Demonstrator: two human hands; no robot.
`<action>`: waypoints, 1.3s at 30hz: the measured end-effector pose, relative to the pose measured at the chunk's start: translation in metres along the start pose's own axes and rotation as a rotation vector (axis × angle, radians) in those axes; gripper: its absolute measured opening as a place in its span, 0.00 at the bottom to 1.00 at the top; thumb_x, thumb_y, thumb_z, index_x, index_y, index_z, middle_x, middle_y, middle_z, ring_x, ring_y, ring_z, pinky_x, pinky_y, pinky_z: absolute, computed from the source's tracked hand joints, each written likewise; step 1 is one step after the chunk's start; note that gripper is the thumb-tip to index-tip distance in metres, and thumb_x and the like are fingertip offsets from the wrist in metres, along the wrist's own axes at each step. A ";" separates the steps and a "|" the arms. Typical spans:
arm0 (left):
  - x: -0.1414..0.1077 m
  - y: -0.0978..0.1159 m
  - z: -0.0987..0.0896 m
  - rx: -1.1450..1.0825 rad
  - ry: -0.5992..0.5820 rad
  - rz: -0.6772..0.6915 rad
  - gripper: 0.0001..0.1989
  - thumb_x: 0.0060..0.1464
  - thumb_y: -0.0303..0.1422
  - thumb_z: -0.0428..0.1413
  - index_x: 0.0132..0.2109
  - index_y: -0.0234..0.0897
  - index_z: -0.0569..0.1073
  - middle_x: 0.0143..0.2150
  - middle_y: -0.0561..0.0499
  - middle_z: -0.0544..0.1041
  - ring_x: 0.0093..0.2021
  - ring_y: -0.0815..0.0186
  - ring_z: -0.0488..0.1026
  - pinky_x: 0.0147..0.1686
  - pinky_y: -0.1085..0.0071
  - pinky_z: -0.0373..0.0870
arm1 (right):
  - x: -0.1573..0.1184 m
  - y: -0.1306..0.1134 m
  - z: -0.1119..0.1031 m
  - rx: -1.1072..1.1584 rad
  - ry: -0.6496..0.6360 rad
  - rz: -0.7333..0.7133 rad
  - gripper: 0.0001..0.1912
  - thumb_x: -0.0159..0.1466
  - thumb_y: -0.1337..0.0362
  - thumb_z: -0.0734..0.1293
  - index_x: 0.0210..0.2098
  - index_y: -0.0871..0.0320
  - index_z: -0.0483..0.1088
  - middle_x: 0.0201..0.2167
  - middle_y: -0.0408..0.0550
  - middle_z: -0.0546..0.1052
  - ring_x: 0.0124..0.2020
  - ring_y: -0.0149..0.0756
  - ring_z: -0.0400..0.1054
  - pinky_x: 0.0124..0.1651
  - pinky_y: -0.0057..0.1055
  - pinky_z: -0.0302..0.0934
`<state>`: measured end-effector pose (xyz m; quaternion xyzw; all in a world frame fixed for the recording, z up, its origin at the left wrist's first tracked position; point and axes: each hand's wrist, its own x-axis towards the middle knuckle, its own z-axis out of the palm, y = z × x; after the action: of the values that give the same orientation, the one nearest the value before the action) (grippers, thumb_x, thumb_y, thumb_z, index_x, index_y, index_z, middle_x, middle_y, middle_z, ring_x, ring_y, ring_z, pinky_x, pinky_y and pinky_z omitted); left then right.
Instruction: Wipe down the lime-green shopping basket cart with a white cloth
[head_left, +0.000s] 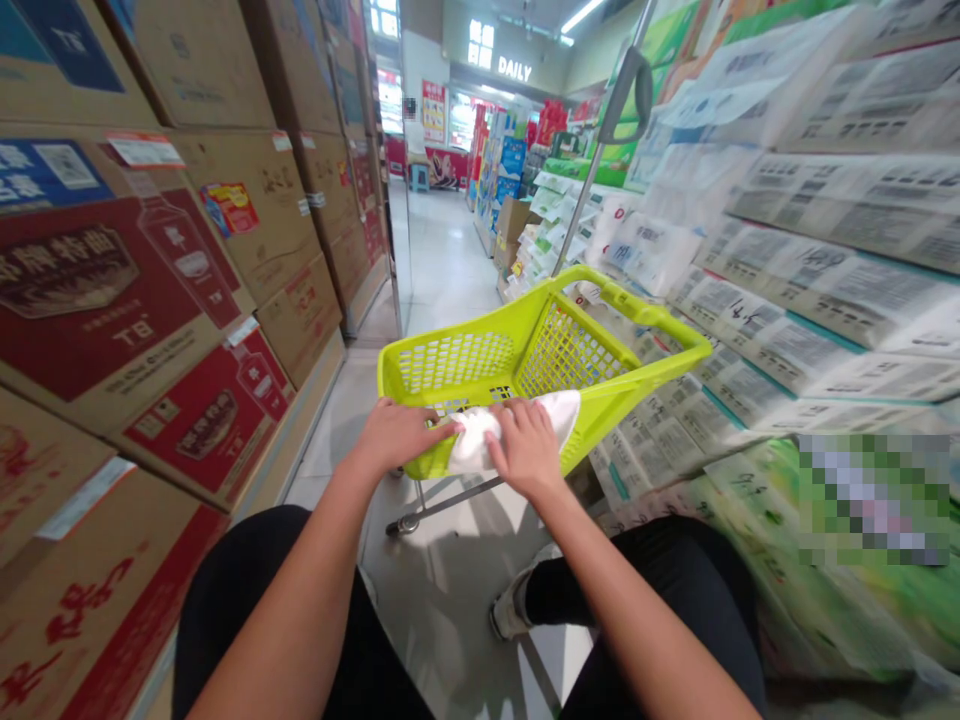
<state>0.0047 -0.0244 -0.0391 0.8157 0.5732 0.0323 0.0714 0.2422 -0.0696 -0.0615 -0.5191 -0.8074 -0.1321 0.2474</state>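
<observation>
A lime-green plastic shopping cart (pixel 457 365) with a mesh basket stands in front of me, its handle toward the right. My left hand (pixel 394 437) is closed over the near rim at the cart's left corner, the thumb reaching to the edge of a white cloth (pixel 474 445). That cloth is draped over the near side wall of the cart. My right hand (pixel 527 440) presses it against the rim, fingers curled over the top edge and thumb on the outside. Part of the cloth is hidden under the right hand.
Stacked cardboard cartons (pixel 90 270) line the left side. On the right rise piles of wrapped paper packs (pixel 825 270) and green packs (pixel 780 540). A metal pole with a grey handle (pixel 630 95) leans behind the cart. A tiled aisle (pixel 446 250) runs ahead toward a blue stool (pixel 420 177).
</observation>
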 end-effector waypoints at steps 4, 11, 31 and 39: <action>0.000 -0.005 -0.003 -0.023 -0.031 -0.027 0.41 0.59 0.67 0.36 0.49 0.46 0.83 0.42 0.43 0.84 0.47 0.49 0.79 0.51 0.55 0.60 | 0.001 0.096 -0.038 -0.232 0.141 0.212 0.19 0.73 0.55 0.58 0.53 0.58 0.72 0.59 0.60 0.72 0.66 0.52 0.57 0.72 0.55 0.42; 0.002 0.018 0.001 0.045 0.013 -0.019 0.42 0.63 0.63 0.34 0.43 0.40 0.83 0.38 0.40 0.84 0.43 0.49 0.80 0.52 0.53 0.60 | 0.017 0.070 -0.025 -0.164 0.221 0.353 0.20 0.73 0.55 0.56 0.40 0.58 0.75 0.46 0.60 0.76 0.61 0.56 0.59 0.69 0.66 0.40; 0.005 0.016 0.003 0.036 0.021 0.038 0.35 0.61 0.61 0.43 0.41 0.38 0.83 0.38 0.37 0.83 0.42 0.47 0.80 0.47 0.55 0.64 | 0.019 0.063 -0.009 -0.176 0.172 0.209 0.15 0.72 0.63 0.56 0.36 0.56 0.72 0.40 0.55 0.74 0.53 0.51 0.60 0.68 0.54 0.45; -0.005 -0.005 -0.009 0.054 -0.015 0.104 0.21 0.55 0.53 0.54 0.39 0.43 0.82 0.37 0.43 0.84 0.41 0.51 0.80 0.44 0.60 0.66 | 0.014 0.008 -0.002 -0.003 -0.022 -0.067 0.15 0.75 0.60 0.56 0.48 0.54 0.74 0.41 0.50 0.76 0.47 0.46 0.63 0.59 0.43 0.53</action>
<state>-0.0028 -0.0270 -0.0311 0.8463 0.5299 0.0143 0.0522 0.2458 -0.0565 -0.0527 -0.4937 -0.8267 -0.1358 0.2332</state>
